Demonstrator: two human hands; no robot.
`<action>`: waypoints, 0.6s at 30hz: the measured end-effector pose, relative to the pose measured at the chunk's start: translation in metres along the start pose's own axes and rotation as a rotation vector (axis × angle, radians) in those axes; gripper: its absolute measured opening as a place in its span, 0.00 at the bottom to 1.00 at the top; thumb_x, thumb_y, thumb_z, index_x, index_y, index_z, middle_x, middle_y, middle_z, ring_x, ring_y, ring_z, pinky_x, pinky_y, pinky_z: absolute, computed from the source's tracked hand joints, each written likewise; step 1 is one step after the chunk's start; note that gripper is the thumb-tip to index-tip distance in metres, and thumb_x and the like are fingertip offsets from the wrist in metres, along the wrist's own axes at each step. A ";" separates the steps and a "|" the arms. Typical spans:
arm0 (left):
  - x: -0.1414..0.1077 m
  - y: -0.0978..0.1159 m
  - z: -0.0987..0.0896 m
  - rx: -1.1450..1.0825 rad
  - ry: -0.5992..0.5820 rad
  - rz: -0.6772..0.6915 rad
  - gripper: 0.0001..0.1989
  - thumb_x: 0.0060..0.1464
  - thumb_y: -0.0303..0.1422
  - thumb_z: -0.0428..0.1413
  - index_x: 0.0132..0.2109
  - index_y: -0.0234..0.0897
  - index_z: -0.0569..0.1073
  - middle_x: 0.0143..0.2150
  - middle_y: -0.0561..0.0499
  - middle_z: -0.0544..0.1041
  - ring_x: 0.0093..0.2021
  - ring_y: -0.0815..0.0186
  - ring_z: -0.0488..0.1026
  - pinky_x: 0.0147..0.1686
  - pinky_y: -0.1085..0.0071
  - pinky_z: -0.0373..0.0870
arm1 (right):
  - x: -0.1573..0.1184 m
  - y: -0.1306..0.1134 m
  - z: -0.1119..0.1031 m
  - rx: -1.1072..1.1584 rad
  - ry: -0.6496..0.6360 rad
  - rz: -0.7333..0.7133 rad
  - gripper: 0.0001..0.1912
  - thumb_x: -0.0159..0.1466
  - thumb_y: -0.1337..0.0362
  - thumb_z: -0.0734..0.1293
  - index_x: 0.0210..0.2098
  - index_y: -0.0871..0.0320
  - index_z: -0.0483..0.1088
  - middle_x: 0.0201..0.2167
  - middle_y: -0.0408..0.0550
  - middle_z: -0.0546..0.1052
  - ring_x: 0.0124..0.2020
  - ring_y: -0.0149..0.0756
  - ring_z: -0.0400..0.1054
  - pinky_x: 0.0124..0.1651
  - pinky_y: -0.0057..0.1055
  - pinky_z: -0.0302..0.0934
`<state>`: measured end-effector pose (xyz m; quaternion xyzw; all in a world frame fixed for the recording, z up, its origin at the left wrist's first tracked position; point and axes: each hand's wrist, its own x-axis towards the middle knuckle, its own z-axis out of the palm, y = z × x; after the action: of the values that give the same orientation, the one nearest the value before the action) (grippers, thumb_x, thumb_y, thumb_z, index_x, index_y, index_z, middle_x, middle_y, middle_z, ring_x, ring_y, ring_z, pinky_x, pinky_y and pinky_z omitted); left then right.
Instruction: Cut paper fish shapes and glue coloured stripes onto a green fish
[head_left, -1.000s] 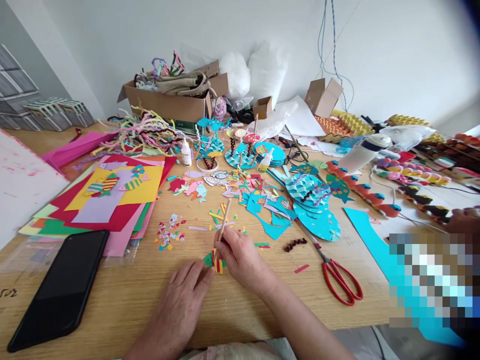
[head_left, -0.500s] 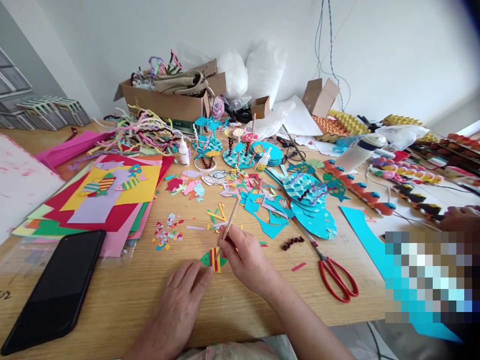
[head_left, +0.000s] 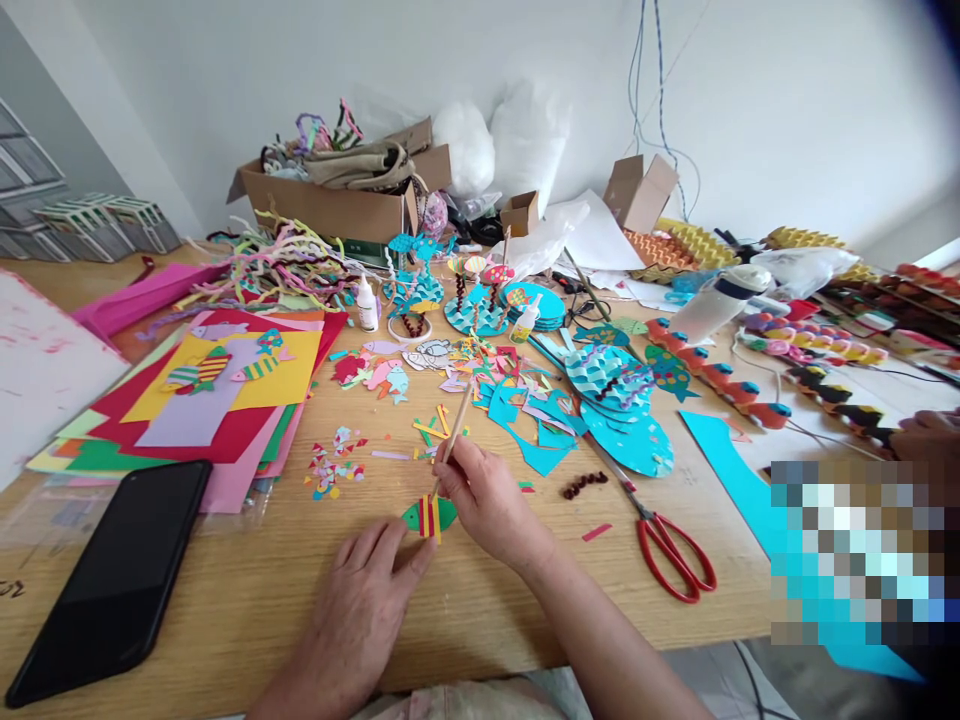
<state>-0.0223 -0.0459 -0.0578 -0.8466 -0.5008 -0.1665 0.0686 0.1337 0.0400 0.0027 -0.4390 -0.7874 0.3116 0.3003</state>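
A small green paper fish (head_left: pixel 445 514) with red and yellow stripes lies on the wooden table in front of me. My right hand (head_left: pixel 480 495) pinches a thin wooden stick (head_left: pixel 463 412), whose lower tip touches the stripes. My left hand (head_left: pixel 367 580) rests on the table with its fingers a little spread, the fingertips at the fish's left side and lower edge. Just beyond the hands are yellow and green paper strips (head_left: pixel 442 420) and a scatter of tiny paper pieces (head_left: pixel 337 465).
Red-handled scissors (head_left: pixel 675 560) and a brown twisted piece (head_left: pixel 585 487) lie right. Left are a black phone (head_left: pixel 112 580) and stacked coloured paper (head_left: pixel 240 490). Glue bottles (head_left: pixel 367 305), blue scraps (head_left: pixel 525 430) and a cardboard box (head_left: pixel 322 205) stand farther back. Another person's hand (head_left: pixel 926 435) shows at right.
The stick's lower tip has moved up slightly on the fish's stripes, and my right hand has shifted a little up and left. My left hand has moved only slightly.
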 end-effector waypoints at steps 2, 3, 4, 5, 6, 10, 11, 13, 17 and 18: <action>-0.001 -0.001 0.000 -0.039 0.000 -0.001 0.24 0.47 0.18 0.48 0.48 0.46 0.70 0.42 0.48 0.71 0.43 0.59 0.65 0.38 0.64 0.65 | -0.002 -0.002 0.000 0.017 0.001 -0.013 0.06 0.61 0.72 0.56 0.29 0.56 0.57 0.21 0.41 0.66 0.23 0.30 0.62 0.28 0.24 0.54; -0.002 -0.001 0.000 -0.059 0.003 -0.003 0.23 0.48 0.18 0.47 0.49 0.44 0.70 0.42 0.48 0.72 0.43 0.60 0.65 0.39 0.64 0.64 | -0.003 -0.004 0.001 0.027 -0.004 -0.023 0.06 0.61 0.72 0.56 0.29 0.56 0.57 0.21 0.40 0.66 0.23 0.30 0.62 0.28 0.23 0.53; -0.002 -0.001 0.000 -0.074 0.009 -0.005 0.22 0.49 0.19 0.46 0.49 0.42 0.70 0.43 0.48 0.72 0.44 0.60 0.65 0.40 0.65 0.64 | -0.005 -0.004 0.002 0.030 -0.012 -0.031 0.07 0.61 0.72 0.56 0.28 0.56 0.57 0.21 0.40 0.66 0.23 0.29 0.62 0.28 0.23 0.53; -0.003 -0.001 0.001 -0.082 0.017 -0.008 0.21 0.50 0.19 0.46 0.48 0.40 0.70 0.43 0.48 0.72 0.44 0.61 0.65 0.41 0.65 0.64 | -0.006 -0.005 0.003 0.029 -0.023 -0.036 0.07 0.61 0.72 0.56 0.28 0.56 0.57 0.21 0.40 0.66 0.23 0.29 0.61 0.28 0.23 0.53; -0.003 -0.001 0.001 -0.081 0.027 -0.010 0.20 0.52 0.20 0.45 0.48 0.39 0.70 0.43 0.48 0.73 0.44 0.61 0.65 0.41 0.65 0.64 | -0.006 -0.005 0.004 0.025 -0.032 -0.039 0.07 0.61 0.73 0.56 0.28 0.56 0.57 0.21 0.40 0.66 0.23 0.29 0.61 0.28 0.23 0.53; -0.001 0.000 0.000 -0.060 0.023 -0.022 0.19 0.53 0.20 0.43 0.47 0.39 0.71 0.42 0.48 0.74 0.44 0.62 0.66 0.41 0.65 0.64 | -0.003 -0.002 0.010 0.016 -0.054 -0.026 0.07 0.60 0.73 0.56 0.28 0.56 0.57 0.22 0.40 0.67 0.24 0.30 0.62 0.28 0.23 0.54; -0.001 0.000 -0.001 -0.062 0.010 -0.023 0.19 0.53 0.20 0.43 0.47 0.40 0.71 0.42 0.48 0.74 0.43 0.62 0.67 0.41 0.65 0.64 | -0.001 -0.001 0.010 0.012 -0.050 -0.025 0.07 0.60 0.73 0.56 0.28 0.56 0.57 0.22 0.40 0.67 0.24 0.29 0.62 0.28 0.23 0.54; 0.000 0.000 -0.002 -0.066 -0.007 -0.022 0.20 0.53 0.20 0.43 0.47 0.40 0.71 0.42 0.49 0.74 0.43 0.62 0.67 0.40 0.66 0.64 | 0.004 0.000 0.011 -0.007 -0.031 -0.030 0.07 0.60 0.74 0.56 0.29 0.56 0.58 0.21 0.40 0.67 0.23 0.29 0.62 0.28 0.23 0.55; 0.000 0.000 -0.003 -0.053 -0.011 -0.035 0.21 0.51 0.18 0.43 0.47 0.40 0.71 0.42 0.49 0.74 0.43 0.61 0.67 0.40 0.66 0.64 | 0.010 0.000 0.004 0.002 0.014 -0.037 0.07 0.61 0.73 0.57 0.29 0.56 0.59 0.21 0.40 0.68 0.23 0.29 0.64 0.28 0.23 0.56; -0.001 0.000 -0.003 -0.051 -0.018 -0.037 0.21 0.51 0.18 0.43 0.47 0.40 0.71 0.42 0.49 0.74 0.43 0.62 0.67 0.40 0.65 0.64 | 0.010 -0.002 0.000 0.020 0.035 -0.040 0.06 0.61 0.72 0.56 0.30 0.56 0.60 0.21 0.40 0.68 0.24 0.29 0.64 0.28 0.23 0.57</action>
<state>-0.0229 -0.0477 -0.0557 -0.8401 -0.5126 -0.1728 0.0397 0.1286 0.0477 0.0058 -0.4255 -0.7876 0.3054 0.3245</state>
